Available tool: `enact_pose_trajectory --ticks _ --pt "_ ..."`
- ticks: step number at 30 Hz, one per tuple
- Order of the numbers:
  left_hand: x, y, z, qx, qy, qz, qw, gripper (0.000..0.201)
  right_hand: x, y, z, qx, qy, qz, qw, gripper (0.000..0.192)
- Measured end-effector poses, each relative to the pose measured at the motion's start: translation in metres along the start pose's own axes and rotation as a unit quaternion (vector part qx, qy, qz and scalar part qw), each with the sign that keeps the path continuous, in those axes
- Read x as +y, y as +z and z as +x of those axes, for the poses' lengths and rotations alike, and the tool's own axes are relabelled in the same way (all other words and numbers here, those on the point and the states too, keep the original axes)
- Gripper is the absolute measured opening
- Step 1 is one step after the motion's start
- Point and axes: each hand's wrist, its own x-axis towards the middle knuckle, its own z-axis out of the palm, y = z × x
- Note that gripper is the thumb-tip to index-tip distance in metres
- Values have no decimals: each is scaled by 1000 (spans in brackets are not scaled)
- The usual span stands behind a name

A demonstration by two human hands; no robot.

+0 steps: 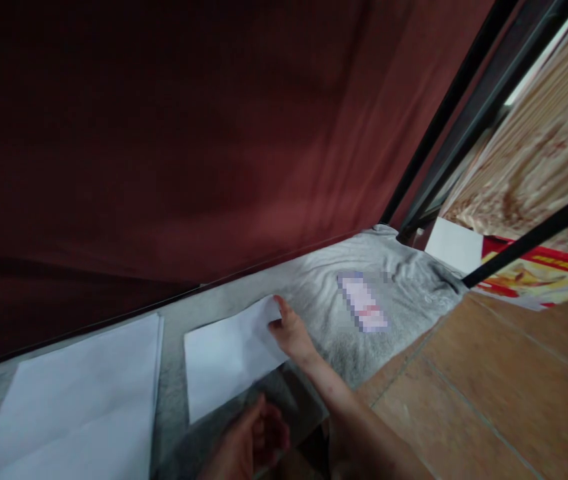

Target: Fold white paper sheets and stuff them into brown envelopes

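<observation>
While both hands work low in the frame, two white paper sheets and one grey T-shirt lie on a grey counter [174, 320] beneath a dark red curtain [189, 133].

The smaller sheet [224, 360] is plain white, roughly rectangular and flat, with its far right corner slightly lifted. The right hand [291, 333] reaches forward on a bare forearm, and its grip sits at that lifted corner, fingertips touching the paper edge; whether the corner is pinched or only pressed cannot be told. Nearly all of the sheet spreads left of and nearer than this grip.

The left hand [251, 440] is blurred at the bottom edge, fingers curled inward, just below the sheet's near edge; its grip cannot be made out, nor whether it holds anything.

The larger sheet [84, 393] lies well left of both hands. The grey T-shirt [374, 280], with a blurred chest print, is spread flat just right of the right hand. Brown tiled floor [489, 387] shows further right.
</observation>
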Motion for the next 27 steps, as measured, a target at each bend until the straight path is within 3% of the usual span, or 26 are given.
enact_pose_trajectory --ticks 2,4,6,9,11,13,17,21,24,27 --pt "2 7 -9 16 66 53 996 55 4 -1 -2 -13 0 -22 1000 68" --pt "10 6 -9 95 220 177 954 47 8 0 -4 -12 -18 -44 999 71" --pt "18 -5 0 172 350 344 854 43 10 2 -8 -15 -32 -62 997 74" --pt "17 -26 24 247 396 532 706 53 8 2 -15 -30 -31 -105 994 77" --pt "7 -35 38 274 390 603 639 54 2 -1 -20 -17 -23 -146 989 75" --pt "-4 -40 46 274 379 650 599 53 -5 -4 -23 18 -33 -186 982 69" --pt "-13 -43 50 257 383 681 569 50 -18 2 -29 41 -147 -183 971 53" --pt "-10 -47 48 238 403 695 546 47 -19 26 -41 -32 -268 -156 950 48" --pt "-8 -49 47 230 405 700 540 47 -10 39 -48 -53 -294 -173 938 50" --pt "-9 -50 45 242 401 688 554 49 0 41 -48 -33 -298 -186 936 53"
